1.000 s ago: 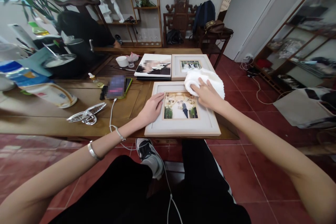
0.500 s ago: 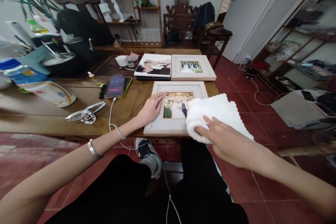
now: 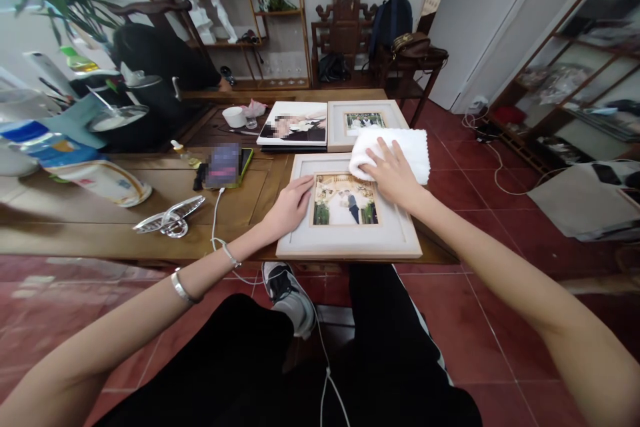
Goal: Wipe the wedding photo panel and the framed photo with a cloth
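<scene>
A pale wooden picture frame (image 3: 350,248) lies flat at the table's front edge, with a wedding photo (image 3: 345,200) inside its wide white border. My left hand (image 3: 291,207) rests on the frame's left side, fingers stretched out and flat. Over the frame's upper right corner, my right hand (image 3: 393,173) presses a folded white cloth (image 3: 415,150), fingers spread across the top and the thumb side hidden. The cloth also overlaps the near edge of a second pale frame (image 3: 395,110) behind. That corner of the first frame is covered.
Left of the second frame lies a stack topped by a photo panel (image 3: 310,137). A phone (image 3: 225,167) on a white cable, a silver hair claw (image 3: 173,217), a dropper bottle (image 3: 185,153) and a large leaning bottle (image 3: 95,173) occupy the table's left. A white cup (image 3: 234,117) stands farther back.
My right hand has slid the cloth from the frame's lower right side up to its upper right corner, uncovering the photo's right part. My left hand stays on the left side.
</scene>
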Tool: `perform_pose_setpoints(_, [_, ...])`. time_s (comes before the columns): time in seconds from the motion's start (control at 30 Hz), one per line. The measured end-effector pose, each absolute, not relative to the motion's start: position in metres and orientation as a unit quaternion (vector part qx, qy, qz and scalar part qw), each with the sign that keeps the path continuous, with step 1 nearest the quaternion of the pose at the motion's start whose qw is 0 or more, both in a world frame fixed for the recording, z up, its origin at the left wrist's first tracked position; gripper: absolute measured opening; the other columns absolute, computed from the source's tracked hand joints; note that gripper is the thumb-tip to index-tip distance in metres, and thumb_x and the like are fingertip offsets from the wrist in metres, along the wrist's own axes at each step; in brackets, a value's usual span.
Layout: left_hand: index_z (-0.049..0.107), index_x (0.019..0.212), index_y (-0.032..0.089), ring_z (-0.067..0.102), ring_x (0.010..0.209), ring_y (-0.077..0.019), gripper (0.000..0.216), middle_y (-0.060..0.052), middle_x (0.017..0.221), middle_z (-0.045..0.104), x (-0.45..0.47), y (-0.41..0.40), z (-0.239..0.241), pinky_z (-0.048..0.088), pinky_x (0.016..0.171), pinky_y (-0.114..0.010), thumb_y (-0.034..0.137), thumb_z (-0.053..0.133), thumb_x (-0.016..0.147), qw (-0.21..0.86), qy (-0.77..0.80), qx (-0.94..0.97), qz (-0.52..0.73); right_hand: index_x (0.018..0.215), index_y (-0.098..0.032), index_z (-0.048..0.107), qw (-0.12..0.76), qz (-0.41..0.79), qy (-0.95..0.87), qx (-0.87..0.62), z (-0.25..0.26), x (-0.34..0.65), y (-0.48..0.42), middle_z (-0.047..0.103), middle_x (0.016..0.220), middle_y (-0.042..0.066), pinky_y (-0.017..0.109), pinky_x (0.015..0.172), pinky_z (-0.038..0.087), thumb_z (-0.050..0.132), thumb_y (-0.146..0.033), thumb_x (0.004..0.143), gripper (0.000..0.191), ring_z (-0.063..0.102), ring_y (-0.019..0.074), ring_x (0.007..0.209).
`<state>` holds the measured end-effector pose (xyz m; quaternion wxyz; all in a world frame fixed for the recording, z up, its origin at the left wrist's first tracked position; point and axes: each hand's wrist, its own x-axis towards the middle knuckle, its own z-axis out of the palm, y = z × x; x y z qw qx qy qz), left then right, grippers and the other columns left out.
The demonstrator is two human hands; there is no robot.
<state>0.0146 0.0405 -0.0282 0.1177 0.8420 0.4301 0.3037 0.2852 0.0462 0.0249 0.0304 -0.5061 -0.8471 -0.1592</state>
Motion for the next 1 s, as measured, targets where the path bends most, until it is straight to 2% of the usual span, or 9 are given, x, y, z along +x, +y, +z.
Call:
perform_pose_setpoints(0.13, [0.059, 0.127, 0.007, 0.053, 0.127, -0.0269, 0.043, -0.017, 0.136, 0.057, 0.015, 0.041, -0.029, 0.039, 0.112, -0.046, 0.025, 0.039, 0.094, 0.117, 0.431, 0.841, 0.306, 0.123, -0.014, 0.064, -0.029, -0.138, -0.860, -0.490, 0.030, 0.284, 0.023, 0.045, 0.147, 0.017, 0.060, 0.110, 0.023, 0.042, 0.001, 0.082, 0.049, 0.028, 0.0394, 0.141])
perform_pose_setpoints(0.37, [0.060, 0.127, 0.012, 0.053, 0.128, -0.0264, 0.041, -0.014, 0.136, 0.058, 0.014, 0.043, -0.030, 0.040, 0.111, -0.048, 0.026, 0.039, 0.094, 0.114, 0.429, 0.843, 0.304, 0.119, -0.013, 0.066, -0.104, -0.066, -0.897, -0.425, 0.055, 0.286, -0.049, 0.050, 0.143, 0.018, 0.059, 0.107, 0.031, 0.051, -0.002, 0.076, 0.048, 0.037, 0.0398, 0.137])
perform_pose_setpoints(0.57, [0.058, 0.129, 0.011, 0.051, 0.129, -0.0268, 0.043, -0.015, 0.137, 0.056, 0.012, 0.042, -0.027, 0.038, 0.112, -0.047, 0.029, 0.038, 0.096, 0.107, 0.422, 0.854, 0.283, 0.117, -0.015, 0.067, -0.079, -0.027, -0.898, -0.433, 0.055, 0.296, -0.079, 0.047, 0.146, 0.015, 0.058, 0.111, 0.030, 0.050, 0.001, 0.069, 0.054, 0.033, 0.0361, 0.140])
perform_pose_setpoints(0.83, [0.063, 0.119, 0.013, 0.051, 0.125, -0.0279, 0.039, -0.016, 0.131, 0.057, 0.012, 0.042, -0.023, 0.039, 0.110, -0.047, 0.039, 0.051, 0.093, 0.096, 0.431, 0.854, 0.273, 0.120, -0.017, 0.064, -0.026, -0.013, -0.893, -0.449, 0.035, 0.309, -0.061, 0.042, 0.150, 0.012, 0.064, 0.111, 0.025, 0.041, 0.005, 0.067, 0.062, 0.025, 0.0343, 0.144])
perform_pose_setpoints(1.0, [0.060, 0.125, 0.014, 0.050, 0.126, -0.0276, 0.041, -0.015, 0.133, 0.055, 0.012, 0.044, -0.023, 0.039, 0.110, -0.045, 0.037, 0.053, 0.092, 0.098, 0.425, 0.859, 0.270, 0.133, -0.015, 0.055, 0.038, -0.033, -0.877, -0.478, 0.038, 0.301, -0.025, 0.044, 0.149, 0.016, 0.056, 0.111, 0.030, 0.043, 0.003, 0.071, 0.065, 0.028, 0.0346, 0.143])
